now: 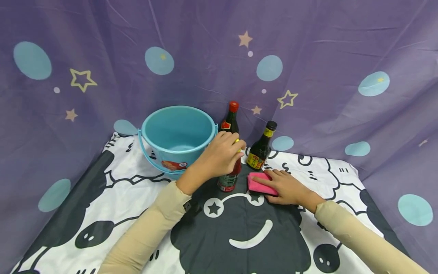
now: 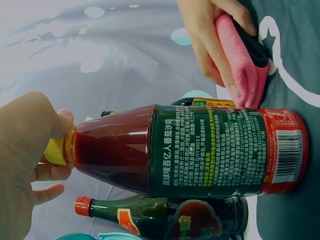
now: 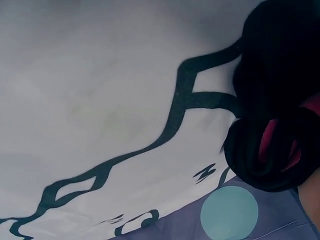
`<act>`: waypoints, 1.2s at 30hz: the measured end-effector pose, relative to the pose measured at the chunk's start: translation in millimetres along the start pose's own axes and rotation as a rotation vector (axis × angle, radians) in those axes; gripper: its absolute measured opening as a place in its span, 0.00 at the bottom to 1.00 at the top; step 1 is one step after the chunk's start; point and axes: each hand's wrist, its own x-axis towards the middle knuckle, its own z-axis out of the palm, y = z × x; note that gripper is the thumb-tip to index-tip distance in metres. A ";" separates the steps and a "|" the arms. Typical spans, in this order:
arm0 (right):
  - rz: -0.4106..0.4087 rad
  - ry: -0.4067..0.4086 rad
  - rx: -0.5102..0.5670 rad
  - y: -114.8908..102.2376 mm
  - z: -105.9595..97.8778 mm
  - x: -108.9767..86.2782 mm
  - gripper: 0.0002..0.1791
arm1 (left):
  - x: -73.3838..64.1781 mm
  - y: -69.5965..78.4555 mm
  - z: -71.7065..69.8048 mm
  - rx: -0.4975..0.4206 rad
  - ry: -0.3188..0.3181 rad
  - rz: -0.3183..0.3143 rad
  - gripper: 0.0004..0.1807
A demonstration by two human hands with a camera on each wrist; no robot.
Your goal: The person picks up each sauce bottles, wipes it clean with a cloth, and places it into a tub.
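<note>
My left hand [image 1: 220, 154] pinches the yellow cap [image 2: 56, 151] of a ketchup bottle [image 2: 112, 148], which stands upright on the table in the head view. The bottle has a dark green label and a red band at its base. To its right, my right hand [image 1: 285, 187] grips a folded pink and black cloth [image 1: 261, 183] lying on the tablecloth, thumb on one side and fingers on the other. In the right wrist view, dark folds of the cloth [image 3: 265, 150] with pink between them fill the right edge.
A light blue bucket [image 1: 178, 150] stands left of the ketchup. Behind are a dark red-capped bottle [image 1: 232, 120] and a black-capped sauce bottle [image 1: 261, 148]. The tablecloth [image 1: 202, 243] has a black and white cartoon print; a purple curtain [image 1: 212, 34] hangs behind.
</note>
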 end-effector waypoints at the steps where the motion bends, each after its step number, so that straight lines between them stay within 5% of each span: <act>1: -0.003 0.002 0.001 0.0 0.7 0.3 0.42 | 0.1 -0.1 1.0 -0.001 -0.001 -0.003 0.04; 13: -0.029 0.046 -0.017 -2.3 2.6 2.8 0.42 | -0.8 -0.8 7.1 -0.052 0.009 -0.036 0.03; 22: -0.020 0.017 0.022 -1.1 -5.9 7.6 0.28 | -2.1 -0.1 7.9 -0.065 0.027 -0.045 0.02; 36: -0.039 0.026 0.071 3.6 1.0 10.1 0.33 | -2.6 1.0 7.9 -0.088 0.036 -0.058 0.02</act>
